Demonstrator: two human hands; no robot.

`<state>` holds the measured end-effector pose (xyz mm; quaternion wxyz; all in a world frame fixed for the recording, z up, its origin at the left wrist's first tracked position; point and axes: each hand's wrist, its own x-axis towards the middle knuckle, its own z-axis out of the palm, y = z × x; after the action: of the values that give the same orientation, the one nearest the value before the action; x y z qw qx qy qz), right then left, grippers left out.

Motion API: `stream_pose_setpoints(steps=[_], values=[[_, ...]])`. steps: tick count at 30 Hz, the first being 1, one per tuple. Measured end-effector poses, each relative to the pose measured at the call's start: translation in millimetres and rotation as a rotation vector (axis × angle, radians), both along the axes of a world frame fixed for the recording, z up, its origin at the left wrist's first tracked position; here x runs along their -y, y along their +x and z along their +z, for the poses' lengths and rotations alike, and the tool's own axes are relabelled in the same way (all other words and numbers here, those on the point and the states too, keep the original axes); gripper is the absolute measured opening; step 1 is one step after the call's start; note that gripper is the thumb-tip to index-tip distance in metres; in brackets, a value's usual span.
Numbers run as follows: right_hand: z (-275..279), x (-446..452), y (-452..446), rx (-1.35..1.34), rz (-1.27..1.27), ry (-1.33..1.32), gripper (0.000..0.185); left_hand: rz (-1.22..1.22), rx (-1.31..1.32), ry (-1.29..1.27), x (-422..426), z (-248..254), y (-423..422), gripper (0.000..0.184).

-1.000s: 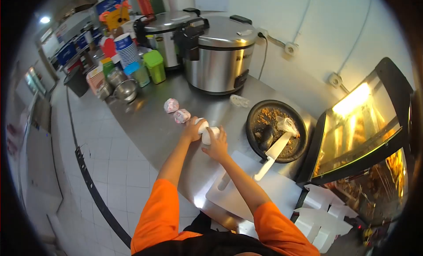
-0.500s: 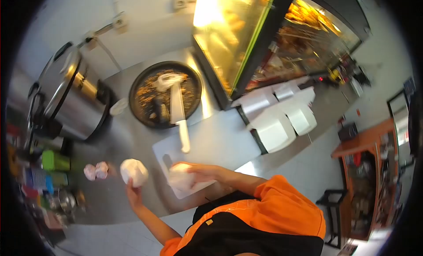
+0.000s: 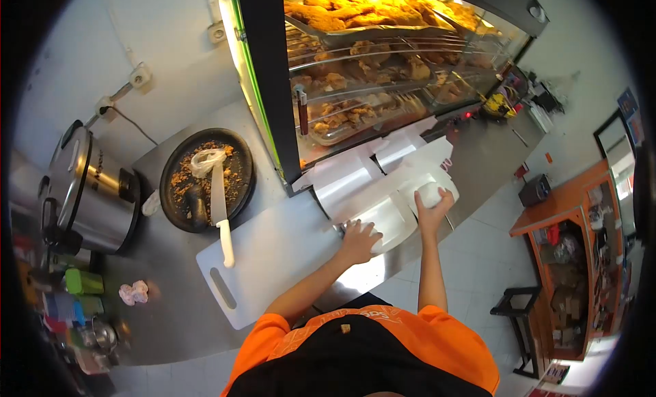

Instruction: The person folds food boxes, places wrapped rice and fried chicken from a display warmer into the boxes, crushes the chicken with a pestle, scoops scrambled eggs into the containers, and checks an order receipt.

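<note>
Two white takeaway boxes with raised lids stand side by side at the counter's edge. My right hand [image 3: 435, 209] curls its fingers around a round white bundle [image 3: 429, 193], which is inside the right box [image 3: 406, 186]. At the left box [image 3: 391, 241], my left hand [image 3: 360, 242] rests over the near left side, fingers spread. White on white makes it hard to tell what lies under those fingers. A white cutting board [image 3: 273, 257] extends left of the boxes. Beyond it, a white-handled knife [image 3: 219, 199] leans across a dark round pan [image 3: 179, 147] holding brown crumbs.
A lit glass cabinet [image 3: 295, 103] with fried chicken [image 3: 362, 11] stands behind the boxes. At left are a large steel cooker [image 3: 102, 192], two small pinkish-white bundles [image 3: 133, 292] and a green container [image 3: 83, 281]. Wooden shelving [image 3: 547, 219] stands at right.
Both hands have moved right from the counter's left part to the boxes. The right hand's white bundle is now inside the right box; the left hand's bundle is no longer clearly visible. The view has shifted right.
</note>
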<state>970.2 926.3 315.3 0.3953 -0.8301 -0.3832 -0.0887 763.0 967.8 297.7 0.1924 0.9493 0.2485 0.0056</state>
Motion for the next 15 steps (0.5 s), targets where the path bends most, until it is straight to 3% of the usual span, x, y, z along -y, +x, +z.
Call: stream_pose_setpoints(steps=[2, 4, 6, 7, 10, 11, 13, 14, 15], values=[[-25, -8, 7, 0.235, -0.036, -0.480, 0.060, -0.032, 0.005, 0.177, 1, -18, 4, 0.053], [-65, -6, 21, 0.406, -0.056, -0.462, 0.056, 0.062, 0.113, 0.070, 6, -33, -1, 0.055], [-46, -13, 17, 0.229, 0.003, -0.462, 0.051, 0.132, 0.174, 0.118, 11, -51, -2, 0.062], [-45, -16, 25, -0.111, 0.046, -0.585, 0.062, 0.116, 0.149, 0.070, 11, -41, -5, 0.062], [-84, -18, 44, 0.196, 0.041, -0.489, 0.059, 0.042, 0.274, 0.001, 16, 7, -32, 0.058], [-49, -16, 16, 0.222, -0.039, -0.532, 0.056, 0.076, 0.416, -0.063, 15, 28, -53, 0.055], [-20, -10, -24, 0.349, -0.053, -0.158, 0.049, 0.108, 0.822, -0.133, 5, 76, -123, 0.046], [-10, -9, -39, 0.452, -0.050, 0.060, 0.045, 0.289, 0.997, -0.059, -1, 84, -165, 0.042], [1, -7, -58, 0.477, -0.033, 0.101, 0.042, 0.552, 1.151, -0.057, -7, 83, -212, 0.042]])
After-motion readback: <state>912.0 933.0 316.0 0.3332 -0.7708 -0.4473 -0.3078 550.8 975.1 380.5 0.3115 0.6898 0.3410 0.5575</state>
